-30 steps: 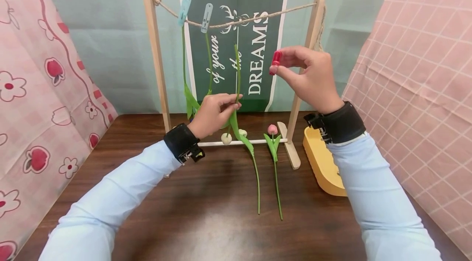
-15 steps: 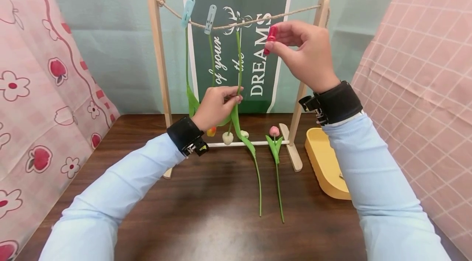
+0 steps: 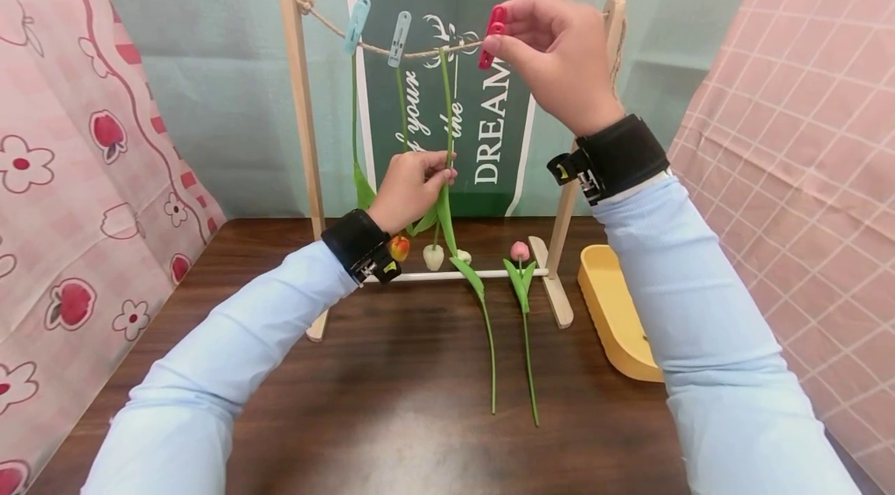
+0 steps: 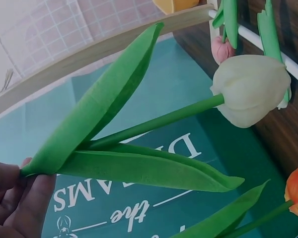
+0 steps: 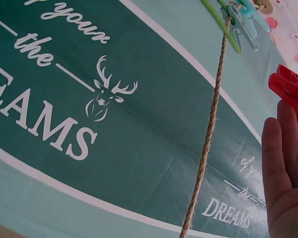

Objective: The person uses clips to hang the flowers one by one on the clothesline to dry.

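Note:
My left hand point(image 3: 412, 188) pinches the green stem of an artificial white tulip point(image 4: 251, 91) just above its leaves, with the bloom hanging downward. The stem's cut end overlaps the twine line point(image 3: 461, 49) in the head view. To the right of it, my right hand point(image 3: 559, 52) holds a red clothespin point(image 3: 496, 27) between thumb and fingers, close to the twine. Two clothespins, a blue one point(image 3: 357, 25) and a paler one point(image 3: 399, 39), clip other stems to the line at left. An orange tulip point(image 3: 398, 249) hangs upside down there, partly hidden by my left wrist.
Wooden posts point(image 3: 302, 114) carry the twine, with a white rod point(image 3: 489, 273) between them low down. A pink tulip point(image 3: 519, 252) and another white tulip point(image 3: 463, 256) lie on the table point(image 3: 315, 417). A yellow tray point(image 3: 615, 332) stands at right, partly behind my right forearm.
My right hand has risen and moved left with the red clothespin, up to the twine. My left hand has lifted the tulip stem until its end reaches the line.

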The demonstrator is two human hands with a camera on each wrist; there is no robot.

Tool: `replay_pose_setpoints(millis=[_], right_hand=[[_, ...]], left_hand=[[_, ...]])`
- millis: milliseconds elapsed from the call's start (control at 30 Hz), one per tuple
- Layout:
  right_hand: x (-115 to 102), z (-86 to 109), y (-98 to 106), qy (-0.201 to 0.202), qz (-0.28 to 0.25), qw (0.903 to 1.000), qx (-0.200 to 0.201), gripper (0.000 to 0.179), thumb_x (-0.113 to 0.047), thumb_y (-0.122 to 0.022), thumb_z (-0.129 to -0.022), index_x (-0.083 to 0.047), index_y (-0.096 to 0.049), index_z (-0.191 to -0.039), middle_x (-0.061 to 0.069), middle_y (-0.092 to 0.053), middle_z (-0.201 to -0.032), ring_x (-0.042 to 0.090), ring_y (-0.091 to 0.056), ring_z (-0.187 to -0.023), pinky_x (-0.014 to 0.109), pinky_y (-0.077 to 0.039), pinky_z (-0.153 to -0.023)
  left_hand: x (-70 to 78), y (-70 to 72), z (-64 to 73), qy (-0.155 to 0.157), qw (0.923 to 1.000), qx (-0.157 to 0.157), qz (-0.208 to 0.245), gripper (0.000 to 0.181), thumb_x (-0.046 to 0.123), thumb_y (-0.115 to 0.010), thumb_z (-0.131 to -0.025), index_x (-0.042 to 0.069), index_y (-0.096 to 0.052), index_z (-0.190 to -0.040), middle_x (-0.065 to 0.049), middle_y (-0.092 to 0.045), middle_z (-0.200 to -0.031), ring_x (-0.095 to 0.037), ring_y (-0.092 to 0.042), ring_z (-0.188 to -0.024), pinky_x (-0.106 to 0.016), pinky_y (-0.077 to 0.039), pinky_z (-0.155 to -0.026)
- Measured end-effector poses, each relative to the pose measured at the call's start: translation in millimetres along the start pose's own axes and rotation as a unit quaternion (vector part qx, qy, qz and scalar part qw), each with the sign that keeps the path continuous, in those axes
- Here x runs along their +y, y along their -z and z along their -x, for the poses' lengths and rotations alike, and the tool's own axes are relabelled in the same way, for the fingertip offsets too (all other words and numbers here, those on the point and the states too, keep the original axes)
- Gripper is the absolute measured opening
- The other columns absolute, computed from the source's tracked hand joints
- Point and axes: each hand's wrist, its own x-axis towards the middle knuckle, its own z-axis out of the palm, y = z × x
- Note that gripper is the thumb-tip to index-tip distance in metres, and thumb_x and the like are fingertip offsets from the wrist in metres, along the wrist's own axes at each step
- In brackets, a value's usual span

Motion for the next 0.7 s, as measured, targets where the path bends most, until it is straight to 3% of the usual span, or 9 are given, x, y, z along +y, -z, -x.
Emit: replay_pose_setpoints(millis=[400, 700], right_hand=[[-8, -28.0, -13, -0.043, -0.016, 0.9988, -0.020, 0.026, -0.017, -0.073, -0.089, -0.001, -0.071, -0.109, 0.007, -0.071, -0.098, 0.010, -0.067, -0.089, 0.021, -0.051, -0.085], [-4, -47.6, -25, -0.089, -0.043, 0.9946, -0.032, 0.024, -0.017, -0.073, -0.089, -0.001, -0.072, -0.106, 0.002, -0.070, -0.093, 0.013, -0.062, -0.084, 0.021, -0.049, -0.076]], left_hand=[[-3.7, 1.3, -2.1, 0.015, 0.9998, -0.002, -0.010, 0.022, 0.000, -0.059, -0.096, -0.005, -0.068, -0.115, -0.015, -0.071, -0.096, -0.019, -0.070, -0.088, -0.025, -0.055, -0.074], [-3.7, 2.7, -2.9, 0.014, 0.9997, 0.000, -0.018, 0.017, 0.001, -0.058, -0.097, -0.003, -0.071, -0.107, -0.014, -0.072, -0.095, -0.019, -0.069, -0.088, -0.027, -0.055, -0.074]])
